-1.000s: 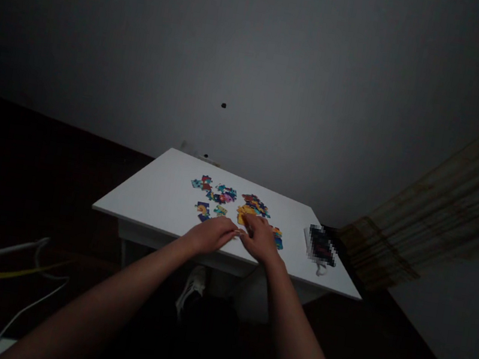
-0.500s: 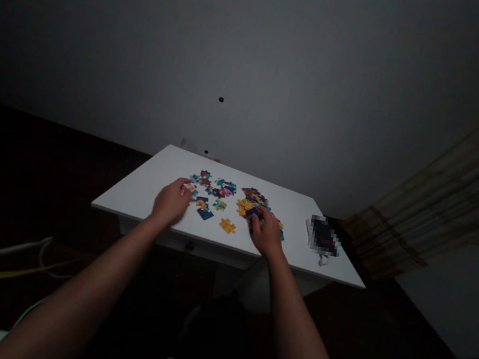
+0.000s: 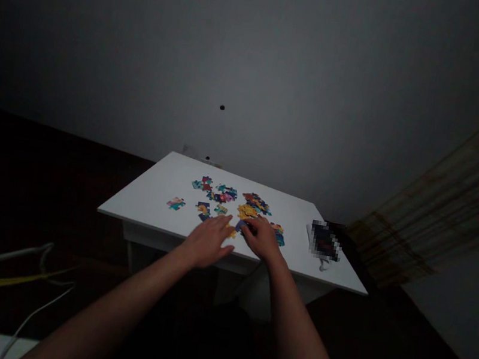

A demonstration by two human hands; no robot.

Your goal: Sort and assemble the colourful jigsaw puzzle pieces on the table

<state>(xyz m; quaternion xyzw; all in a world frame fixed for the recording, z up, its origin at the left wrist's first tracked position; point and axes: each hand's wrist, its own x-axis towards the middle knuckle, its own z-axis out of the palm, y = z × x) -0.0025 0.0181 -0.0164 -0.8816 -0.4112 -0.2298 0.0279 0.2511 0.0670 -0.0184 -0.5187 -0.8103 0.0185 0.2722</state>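
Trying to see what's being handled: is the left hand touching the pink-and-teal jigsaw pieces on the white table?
Apart. The head view shows the left hand to the right of the pink-and-teal jigsaw pieces, with white tabletop showing between them.

The room is dim, and the wall (image 3: 254,85) gets dark at the corners. The tabletop (image 3: 139,206) looks bright, the floor (image 3: 40,172) is almost black, and the left hand (image 3: 208,240) and right hand (image 3: 262,237) look a bit blurry.

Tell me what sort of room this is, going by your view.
Probably a room in a home, though the light is dim. A small white table holds scattered jigsaw pieces, what looks like a striped curtain hangs at the right, and a plain painted wall stands behind.
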